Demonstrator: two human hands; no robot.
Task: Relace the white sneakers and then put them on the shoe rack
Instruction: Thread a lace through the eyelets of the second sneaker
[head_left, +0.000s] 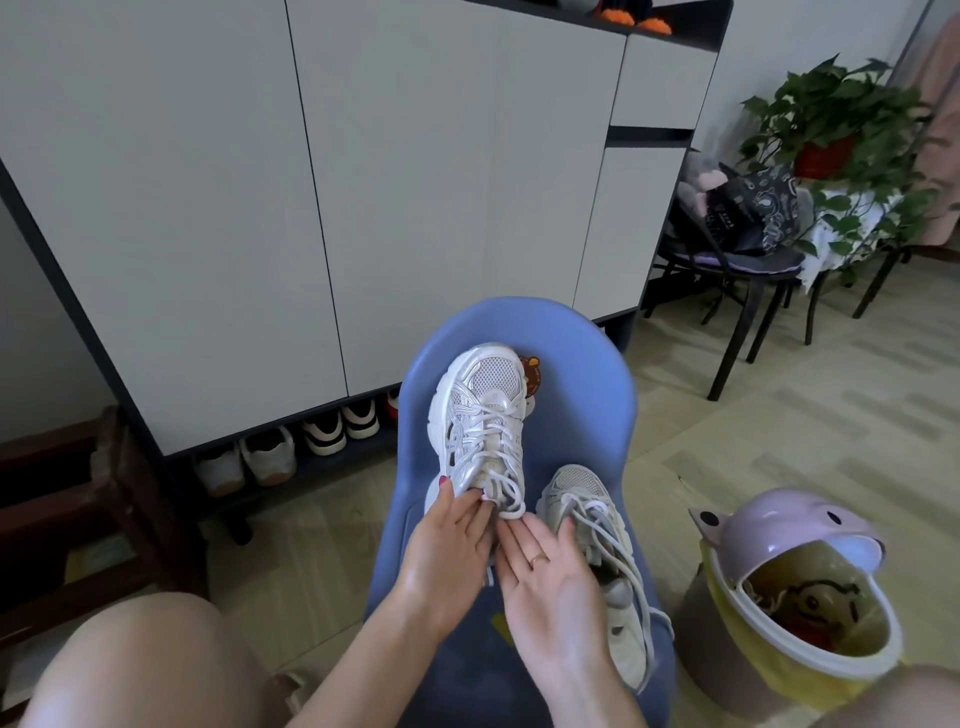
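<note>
**Both hands at the laced sneaker's heel end**

I see two white sneakers on the blue chair (597, 364). The far sneaker (480, 415) lies toe away from me, laces crossed up its front. My left hand (449, 540) rests its straight fingers against that shoe's near end, beside the lace loop (511, 506). My right hand (545, 577) is open, palm up, gripping nothing, just beside the near sneaker (597, 545), whose laces trail loose. The shoe rack (291, 447) under the cabinet holds other pairs.
</note>
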